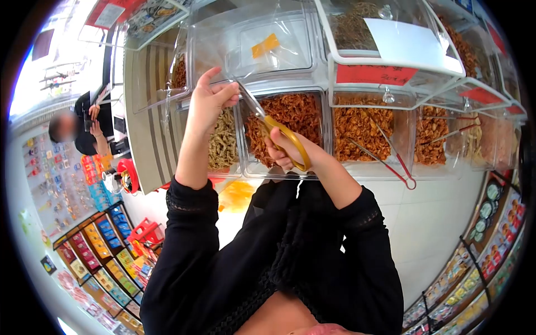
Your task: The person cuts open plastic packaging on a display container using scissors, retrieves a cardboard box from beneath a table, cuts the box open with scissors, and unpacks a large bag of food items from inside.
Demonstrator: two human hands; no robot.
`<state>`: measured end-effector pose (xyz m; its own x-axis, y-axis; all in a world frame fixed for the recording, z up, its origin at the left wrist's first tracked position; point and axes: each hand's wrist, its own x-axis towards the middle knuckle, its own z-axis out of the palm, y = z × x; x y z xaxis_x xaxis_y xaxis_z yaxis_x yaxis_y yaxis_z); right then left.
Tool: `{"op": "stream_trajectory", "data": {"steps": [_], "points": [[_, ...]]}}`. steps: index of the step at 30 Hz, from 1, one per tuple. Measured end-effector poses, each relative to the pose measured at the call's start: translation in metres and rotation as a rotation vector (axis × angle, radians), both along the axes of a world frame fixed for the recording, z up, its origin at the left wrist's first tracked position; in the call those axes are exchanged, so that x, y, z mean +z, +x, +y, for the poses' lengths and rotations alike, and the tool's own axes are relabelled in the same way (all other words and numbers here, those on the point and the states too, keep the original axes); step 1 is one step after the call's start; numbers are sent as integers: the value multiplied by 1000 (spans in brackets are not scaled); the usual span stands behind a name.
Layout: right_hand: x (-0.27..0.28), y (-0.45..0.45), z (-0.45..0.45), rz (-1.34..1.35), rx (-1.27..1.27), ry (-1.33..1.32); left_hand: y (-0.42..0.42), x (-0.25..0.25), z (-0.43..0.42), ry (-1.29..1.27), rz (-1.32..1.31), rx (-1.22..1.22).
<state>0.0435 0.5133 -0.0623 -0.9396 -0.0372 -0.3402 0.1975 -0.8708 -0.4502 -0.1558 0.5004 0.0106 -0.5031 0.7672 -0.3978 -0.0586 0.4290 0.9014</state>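
Note:
My right hand (pixel 290 149) is wrapped round a pair of scissors (pixel 285 134) with yellow handles and metal blades, which point up and to the left. The blade tips reach the fingers of my left hand (pixel 215 95). Its thumb and index finger are pinched together, and what they hold, if anything, I cannot make out. Below the scissors stands a clear bin of reddish-brown dried strips (pixel 293 114). Left of it, a bin holds pale greenish dried pieces (pixel 223 142). Behind my hands lies a clear plastic lid (pixel 223 33) with a yellow label (pixel 265 46).
Red-handled tongs (pixel 399 164) rest across a bin of orange-brown dried food (pixel 357 128) at right. A clear-fronted drawer with a red sign (pixel 374 74) overhangs the bins. Packaged goods fill a shelf (pixel 103 240) at lower left. A person in black (pixel 86 125) holds a phone at far left.

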Motion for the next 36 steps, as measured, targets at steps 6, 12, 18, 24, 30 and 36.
{"op": "stream_trajectory", "data": {"steps": [6, 12, 18, 24, 30, 36], "points": [[11, 15, 0, -43, 22, -31, 17, -7, -17, 44, -183, 14], [13, 14, 6, -50, 77, -21, 24, -7, -32, 96, -223, 83], [20, 16, 9, -122, 117, 75, 28, -7, -41, 128, -240, 91], [25, 5, 14, -134, 113, 59, 38, -10, -49, 155, -332, 60], [29, -4, 29, -210, 216, 55, 42, -10, -65, 131, -388, 87], [37, -3, 30, -328, 231, 217, 29, -17, -82, 161, -585, -85]]}}
